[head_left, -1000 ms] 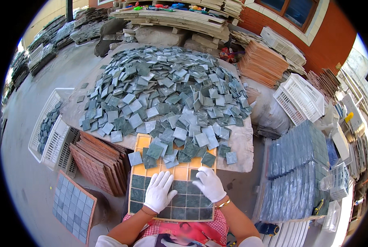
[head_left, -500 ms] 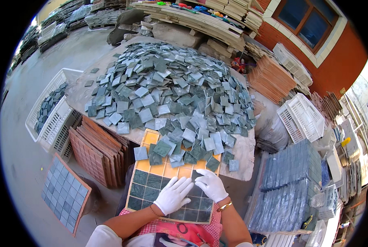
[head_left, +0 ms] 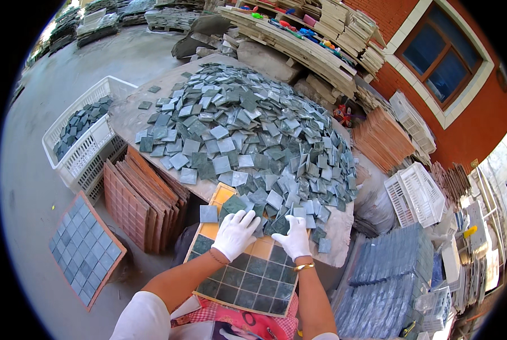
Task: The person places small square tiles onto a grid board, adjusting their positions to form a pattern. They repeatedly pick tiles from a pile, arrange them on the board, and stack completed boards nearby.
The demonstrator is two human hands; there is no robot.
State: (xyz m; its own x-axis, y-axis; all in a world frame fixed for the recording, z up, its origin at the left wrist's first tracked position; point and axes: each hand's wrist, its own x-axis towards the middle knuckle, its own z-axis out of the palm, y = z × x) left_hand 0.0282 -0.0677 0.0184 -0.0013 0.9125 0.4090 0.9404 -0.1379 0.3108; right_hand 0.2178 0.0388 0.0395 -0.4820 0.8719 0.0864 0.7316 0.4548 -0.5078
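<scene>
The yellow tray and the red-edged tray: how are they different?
The yellow tray has bare squares, but the red-edged tray looks full. The yellow tray's tiles look dark green; the red-edged tray's look bluer and greyer. Both hold square tiles in neat rows.

Heap of tiles on the table, tray at its near edge, crate of tiles to the left, stacks to the right, boards behind

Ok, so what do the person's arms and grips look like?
The left grip and right grip wear white gloves. There's a thin, dark bracelet on the left side and a shiny, gold-coloured bangle on the right. Higher up are white sleeves.
</scene>
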